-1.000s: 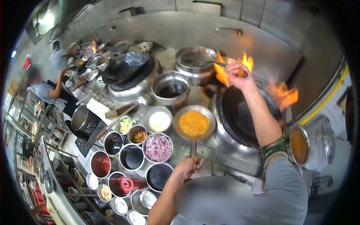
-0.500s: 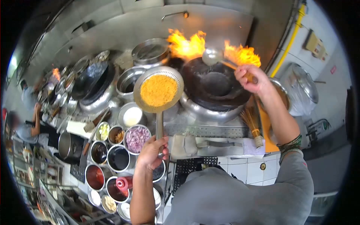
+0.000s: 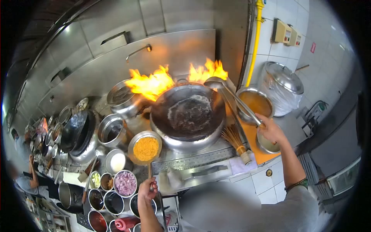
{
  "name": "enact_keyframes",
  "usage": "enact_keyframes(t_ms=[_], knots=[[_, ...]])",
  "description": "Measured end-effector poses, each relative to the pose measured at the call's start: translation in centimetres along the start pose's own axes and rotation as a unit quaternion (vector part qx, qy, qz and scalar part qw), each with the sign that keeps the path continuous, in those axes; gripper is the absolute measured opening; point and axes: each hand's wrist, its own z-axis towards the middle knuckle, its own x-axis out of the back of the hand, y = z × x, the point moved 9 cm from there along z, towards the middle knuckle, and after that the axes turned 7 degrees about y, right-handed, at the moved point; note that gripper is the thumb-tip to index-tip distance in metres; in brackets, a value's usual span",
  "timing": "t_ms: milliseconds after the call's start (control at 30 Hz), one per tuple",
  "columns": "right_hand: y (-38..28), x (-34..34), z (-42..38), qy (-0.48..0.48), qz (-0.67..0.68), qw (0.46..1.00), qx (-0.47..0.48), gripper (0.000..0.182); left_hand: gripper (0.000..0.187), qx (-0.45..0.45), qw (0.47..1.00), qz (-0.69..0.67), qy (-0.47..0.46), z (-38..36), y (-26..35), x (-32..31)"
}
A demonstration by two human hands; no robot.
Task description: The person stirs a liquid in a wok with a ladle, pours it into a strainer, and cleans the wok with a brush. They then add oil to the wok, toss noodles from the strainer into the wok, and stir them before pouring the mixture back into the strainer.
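My left hand is closed round the handle of a round metal strainer, which holds a heap of orange-yellow crumbly food. The strainer is level, above the counter at the wok's near left. My right hand grips the wooden-ended handle of a long metal ladle. The ladle's bowl hangs at the far right rim of a big dark wok. Whitish, foamy liquid lies in the wok. Flames rise behind it on both sides.
Several metal pots stand left, including one with chopped onion and one with white contents. A bamboo brush lies near the wok's right. Beyond are a pot of orange-brown liquid and a lidded pot. Another person stands far left.
The view has tilted and shifted. The ladle has moved from above the wok to its far right rim, and whitish liquid now shows in the wok. The strainer sits lower and nearer the counter.
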Motion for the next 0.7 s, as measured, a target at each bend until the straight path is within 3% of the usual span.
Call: enact_keyframes(t_ms=[100, 133, 167, 200, 233, 300, 367, 433, 467, 500, 567, 700], knots=[[6.1, -0.2, -1.3, -0.044, -0.118, 0.986, -0.106, 0.064, 0.022, -0.063, 0.986, 0.132, 0.082, -1.0, 1.2, 0.6], [8.5, -0.6, -1.9, -0.023, -0.128, 0.987, -0.096, 0.062, 0.027, -0.233, 0.827, 0.483, 0.167, 0.0, 4.1, 2.2], [9.6, -0.8, -2.0, -0.026, -0.121, 0.987, -0.1, 0.062, 0.027, -0.231, 0.823, 0.489, 0.173, -0.6, 4.6, 0.9], [10.9, -1.1, -2.1, -0.054, -0.146, 0.98, -0.12, 0.061, 0.028, -0.422, 0.738, 0.473, 0.234, -4.5, 7.8, -2.9], [12.0, -1.6, -2.2, -0.084, -0.173, 0.972, -0.138, 0.06, 0.03, -0.591, 0.617, 0.436, 0.282, -9.5, 9.4, -7.1], [13.3, -2.3, -1.8, -0.074, -0.171, 0.973, -0.134, 0.057, 0.03, -0.623, 0.618, 0.421, 0.229, -13.2, 10.0, -15.4], [13.1, -2.3, -1.7, -0.063, -0.172, 0.974, -0.135, 0.054, 0.033, -0.691, 0.556, 0.445, 0.128, -14.6, 8.7, -23.6], [7.4, -1.1, -0.9, 0.046, -0.143, 0.989, -0.011, 0.047, 0.029, -0.719, 0.51, 0.463, 0.095, -15.2, 7.3, -30.0], [7.4, -4.7, -2.1, -0.092, -0.056, 0.985, -0.132, 0.046, 0.029, -0.715, 0.51, 0.468, 0.095, -14.4, 6.1, -31.4], [6.6, -8.1, -4.9, -0.224, 0.033, 0.942, -0.249, 0.046, 0.024, -0.685, 0.519, 0.504, 0.089, -12.2, 4.6, -32.7], [4.1, -13.3, -8.7, -0.271, 0.002, 0.944, -0.188, 0.051, 0.02, -0.654, 0.527, 0.536, 0.083, -9.2, 3.6, -33.9], [3.4, -16.9, -11.0, -0.27, -0.07, 0.937, -0.212, 0.062, 0.017, -0.642, 0.504, 0.569, 0.103, -5.7, 2.8, -33.2]])
